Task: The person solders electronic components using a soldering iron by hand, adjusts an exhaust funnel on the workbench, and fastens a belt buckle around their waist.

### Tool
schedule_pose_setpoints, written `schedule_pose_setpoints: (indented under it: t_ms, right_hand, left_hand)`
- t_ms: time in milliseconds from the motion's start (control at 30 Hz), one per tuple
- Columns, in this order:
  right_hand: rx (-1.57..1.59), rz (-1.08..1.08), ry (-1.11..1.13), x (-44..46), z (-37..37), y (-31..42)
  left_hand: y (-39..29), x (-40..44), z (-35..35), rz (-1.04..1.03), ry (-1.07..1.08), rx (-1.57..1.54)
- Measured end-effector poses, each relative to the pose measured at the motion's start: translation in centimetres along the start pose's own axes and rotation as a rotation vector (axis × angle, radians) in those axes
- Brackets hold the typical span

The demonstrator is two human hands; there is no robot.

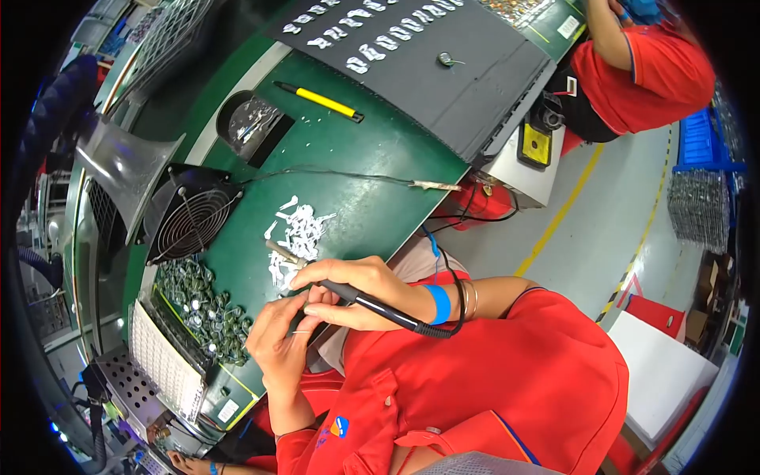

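Observation:
My right hand (364,289) is closed around the black handle of a soldering iron (384,309), whose metal tip points up and left over a pile of small white parts (299,237). Close beside it, my left hand (277,336) has its fingers pinched together near the right fingertips; a small dark piece (296,321) shows between them, mostly hidden. Left of my left hand lies a heap of small round dark-green parts with wires (210,313). A blue band circles the right wrist.
A fan (194,218), a black holder (252,127) and a yellow pen (321,102) are on the green table (356,150). Rows of white parts lie on a dark board (475,87). Another person (653,79) is at upper right, near a yellow sponge tray (536,146).

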State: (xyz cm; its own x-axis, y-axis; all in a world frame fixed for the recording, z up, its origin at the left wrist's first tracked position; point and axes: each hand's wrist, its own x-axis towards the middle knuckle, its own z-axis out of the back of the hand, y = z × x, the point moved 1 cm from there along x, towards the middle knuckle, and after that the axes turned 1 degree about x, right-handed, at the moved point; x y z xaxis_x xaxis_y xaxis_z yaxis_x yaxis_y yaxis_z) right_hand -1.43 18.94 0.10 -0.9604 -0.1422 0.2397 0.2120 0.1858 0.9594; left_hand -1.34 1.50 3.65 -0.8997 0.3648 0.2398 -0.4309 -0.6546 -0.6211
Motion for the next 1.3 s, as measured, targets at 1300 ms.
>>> schedule_pose_setpoints:
  t_ms: [1300]
  right_hand:
    - [-0.113,0.007,-0.025,0.2,-0.3,-0.6]
  left_hand:
    - [0.9,0.3,-0.6,0.032,-0.064,-0.187]
